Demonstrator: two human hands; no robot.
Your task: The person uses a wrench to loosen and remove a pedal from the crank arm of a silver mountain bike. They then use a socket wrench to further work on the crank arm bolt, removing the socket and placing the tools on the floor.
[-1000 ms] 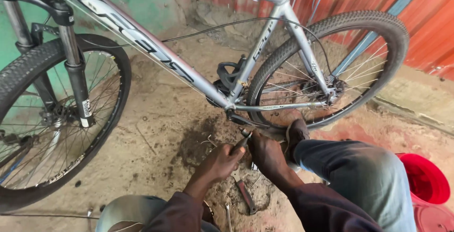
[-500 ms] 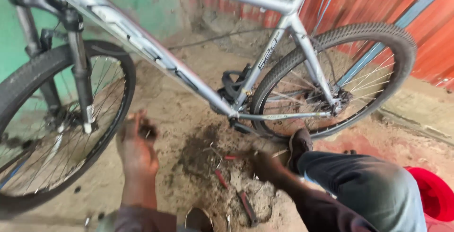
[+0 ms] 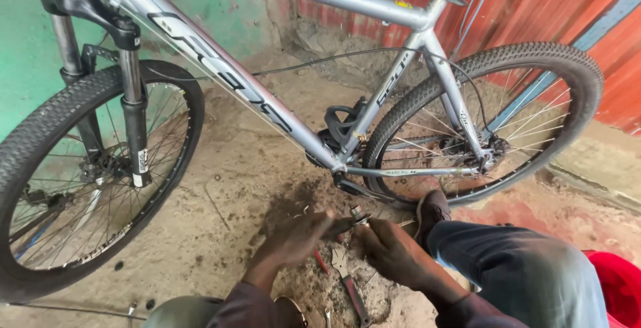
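Observation:
A silver bicycle (image 3: 267, 104) stands upright before me on a dirt floor. Both my hands meet low in the middle, just below its bottom bracket (image 3: 334, 161). My left hand (image 3: 294, 238) and my right hand (image 3: 394, 251) pinch a small metal part (image 3: 358, 219) between their fingertips. Beneath the hands, on the oily ground, lies a flat spanner (image 3: 347, 284) with a red-handled tool (image 3: 322, 261) beside it. My right knee in grey trousers (image 3: 521, 274) is bent at the right.
The front wheel (image 3: 87, 181) fills the left, the rear wheel (image 3: 487, 127) the upper right. A black pedal (image 3: 340, 121) sticks out near the frame. A red bucket (image 3: 617, 288) sits at the right edge. Green wall left, red corrugated sheet behind.
My left hand, which had swung out to the left over the ground, has come back to the middle and joined my right hand on the small metal part.

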